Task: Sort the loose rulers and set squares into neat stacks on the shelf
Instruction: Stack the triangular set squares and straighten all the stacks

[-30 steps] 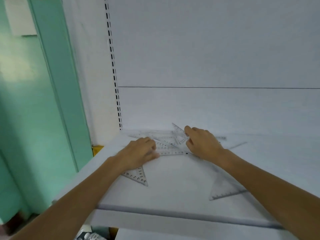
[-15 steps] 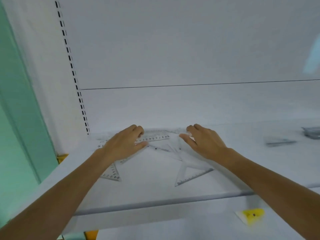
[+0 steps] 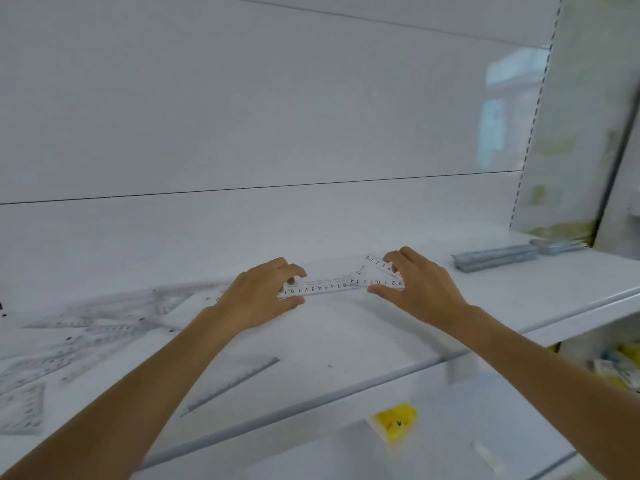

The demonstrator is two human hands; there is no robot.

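We have carried a clear plastic numbered ruler point(image 3: 332, 285), perhaps two pieces, off the loose pile point(image 3: 93, 327). Left hand point(image 3: 258, 296) and right hand point(image 3: 420, 289) pinch its ends over the white shelf point(image 3: 346, 337), ready for stacking.

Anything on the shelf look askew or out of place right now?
Yes. On the left, loose rulers and set squares lie criss-crossed at mixed angles; one set square sits alone near the front edge of the shelf. The grey stack at far right looks tidy.

Set square point(image 3: 341, 285) in grip: clear smooth plastic, black print. Shelf point(image 3: 346, 341) under grip: white, smooth, kinda satin. Back panel point(image 3: 277, 116) behind grip: glossy.
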